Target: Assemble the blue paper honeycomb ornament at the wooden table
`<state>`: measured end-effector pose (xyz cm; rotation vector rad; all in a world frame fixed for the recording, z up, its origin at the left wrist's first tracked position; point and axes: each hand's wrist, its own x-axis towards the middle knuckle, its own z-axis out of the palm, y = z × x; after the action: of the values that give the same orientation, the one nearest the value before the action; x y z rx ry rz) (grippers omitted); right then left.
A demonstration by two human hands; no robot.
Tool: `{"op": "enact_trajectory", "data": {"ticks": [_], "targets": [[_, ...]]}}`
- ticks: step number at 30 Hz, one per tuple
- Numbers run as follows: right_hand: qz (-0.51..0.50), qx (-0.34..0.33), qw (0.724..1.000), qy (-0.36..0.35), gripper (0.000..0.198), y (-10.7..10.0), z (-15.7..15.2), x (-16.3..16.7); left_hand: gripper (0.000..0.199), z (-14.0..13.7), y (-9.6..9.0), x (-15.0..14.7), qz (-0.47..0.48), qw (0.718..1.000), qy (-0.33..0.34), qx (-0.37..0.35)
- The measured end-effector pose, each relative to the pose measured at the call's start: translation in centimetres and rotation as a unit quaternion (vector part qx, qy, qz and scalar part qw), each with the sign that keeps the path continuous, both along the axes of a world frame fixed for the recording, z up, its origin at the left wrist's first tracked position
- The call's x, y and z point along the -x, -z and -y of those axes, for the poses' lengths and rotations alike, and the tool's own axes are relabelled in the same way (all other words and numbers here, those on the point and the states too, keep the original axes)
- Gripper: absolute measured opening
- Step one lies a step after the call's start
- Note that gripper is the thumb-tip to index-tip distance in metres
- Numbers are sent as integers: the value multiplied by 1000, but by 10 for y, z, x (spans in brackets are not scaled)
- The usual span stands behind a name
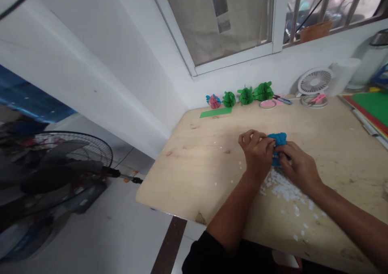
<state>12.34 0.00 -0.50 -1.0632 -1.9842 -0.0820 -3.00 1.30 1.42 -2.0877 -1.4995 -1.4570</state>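
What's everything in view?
Table: one, pale wood, centre
Folded piece: one, blue, centre right
Scraps: many, white, lower right
Paper figures: three green, one pink and blue, back
Strip: one, green, before figures
Tools: one blue, one pink, back right
Rings: two, pale, back right
Desk fan: one, white, back right
Sheets: several, green uppermost, right edge
Window: one, white frame, above table
Floor fan: one, dark, left
Sleeve: one, black, bottom
Left hand: one, bare, on folded piece
Right hand: one, bare, on folded piece
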Motion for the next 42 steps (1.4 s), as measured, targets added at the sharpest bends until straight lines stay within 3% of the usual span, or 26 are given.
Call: {"op": "enact_trajectory", "data": {"ticks": [11,20,26,34,42], "targets": [[7,-1,1000,7,16,3,1,1,15,-1,1,-1,-3,1000,10,-15],[-133,103,985,-25,18,6,-3,3,15,-6,3,1,138,988,52,41],[-223,170,960,-6,17,8,-13,-6,8,-3,-1,2,215,964,152,26],[-339,245,908,30,14,-2,-17,-12,17,8,-7,-3,134,962,238,13],[-350,215,911,21,13,-5,-16,-11,9,7,7,-15,40,989,135,36]]}}
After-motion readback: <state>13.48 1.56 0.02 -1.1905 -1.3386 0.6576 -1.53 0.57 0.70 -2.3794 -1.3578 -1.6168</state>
